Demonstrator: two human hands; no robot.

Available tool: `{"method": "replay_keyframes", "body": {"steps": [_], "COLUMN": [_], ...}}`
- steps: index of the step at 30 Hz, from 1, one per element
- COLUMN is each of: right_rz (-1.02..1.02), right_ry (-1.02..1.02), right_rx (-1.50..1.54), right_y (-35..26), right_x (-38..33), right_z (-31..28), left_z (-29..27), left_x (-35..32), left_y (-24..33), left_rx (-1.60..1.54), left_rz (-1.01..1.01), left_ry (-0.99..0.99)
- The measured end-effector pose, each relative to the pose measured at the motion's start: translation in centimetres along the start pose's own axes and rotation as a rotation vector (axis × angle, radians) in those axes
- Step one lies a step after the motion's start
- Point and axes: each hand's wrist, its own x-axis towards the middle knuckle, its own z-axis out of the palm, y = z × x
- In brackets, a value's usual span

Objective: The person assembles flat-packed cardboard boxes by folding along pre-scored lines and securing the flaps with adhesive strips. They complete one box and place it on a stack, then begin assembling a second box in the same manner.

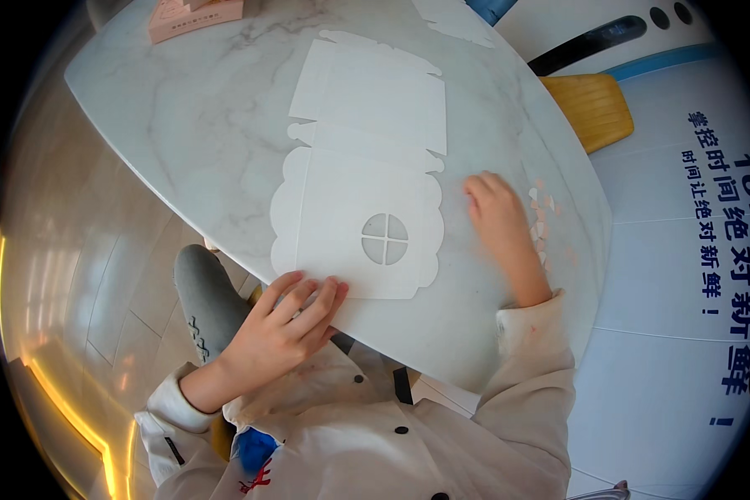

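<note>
A flat white die-cut card box sheet (342, 192) lies unfolded on the table, with scalloped sides and small tabs. Near its front edge is a round window cutout (384, 239) split by a cross. My left hand (296, 317) rests at the sheet's near left corner, its fingers slightly apart and their tips on the card; the thumb is mostly hidden. Over the table to the sheet's right is my right hand (498, 217), fingers curled together and a little blurred. Anything between them cannot be made out. Small white and pinkish paper scraps (542, 223) lie beside that hand.
The marble-patterned table (200, 108) has a curved edge close to my body. A pink box (196, 21) stands at the far left, and another white cut sheet (454, 21) lies at the far edge. To the right are a wooden seat (590, 108) and a large white appliance (650, 258).
</note>
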Motion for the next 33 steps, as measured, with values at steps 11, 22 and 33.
{"method": "replay_keyframes", "body": {"steps": [11,22,33], "right_rz": [-0.345,-0.494,0.145], "right_ry": [-0.085,0.085,-0.183], "right_rx": [0.326,0.287,0.727], "right_y": [-11.3,-12.4,-10.5], "right_x": [-3.9,-4.5,-0.4], "right_z": [-3.1,-0.7,0.0], "left_z": [-1.5,-3.1,-3.4], "left_x": [-0.2,2.2,5.8], "left_y": [-0.3,-2.4,-4.7], "left_rx": [-0.018,-0.666,-0.262], "left_rz": [0.067,-0.267,-0.554], "left_ry": [-0.014,-0.162,-0.385]}}
